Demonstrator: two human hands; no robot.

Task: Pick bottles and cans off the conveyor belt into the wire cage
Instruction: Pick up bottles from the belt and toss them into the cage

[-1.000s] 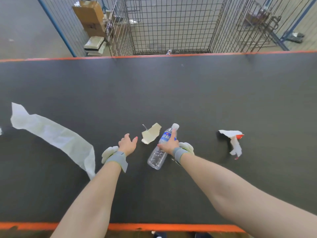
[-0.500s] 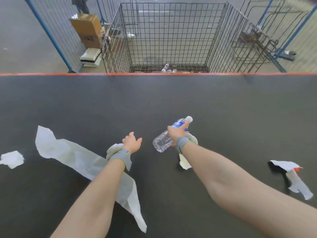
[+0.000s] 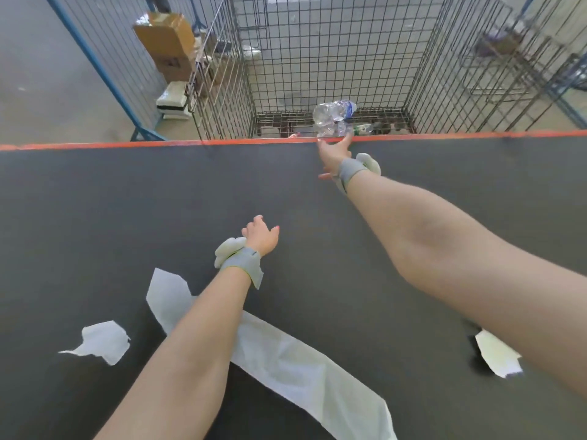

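The right hand (image 3: 333, 154) is reaching out to the far orange edge of the conveyor belt (image 3: 127, 201), fingers spread wide and gripping nothing. Just past its fingertips a clear plastic bottle (image 3: 333, 114) is hanging in the air inside the wire cage (image 3: 422, 58), lying on its side above the cage floor. No finger is curling round it, though whether a fingertip is touching the plastic below it is hard to tell. The left hand (image 3: 262, 236) is hovering over the middle of the belt, loosely open and holding nothing.

The step in hand looks like the drop itself - 1 bottle is going into the cage, where a few other containers are lying on the floor.

On the belt only paper is showing: 1 long white strip (image 3: 301, 366) running under the left forearm, and 2 smaller scraps, 1 at the left (image 3: 100, 341) and 1 at the right (image 3: 495, 354). No other bottle or can is in view here, so the next move is probably calling for both hands to come back over the belt - ready for the next one.
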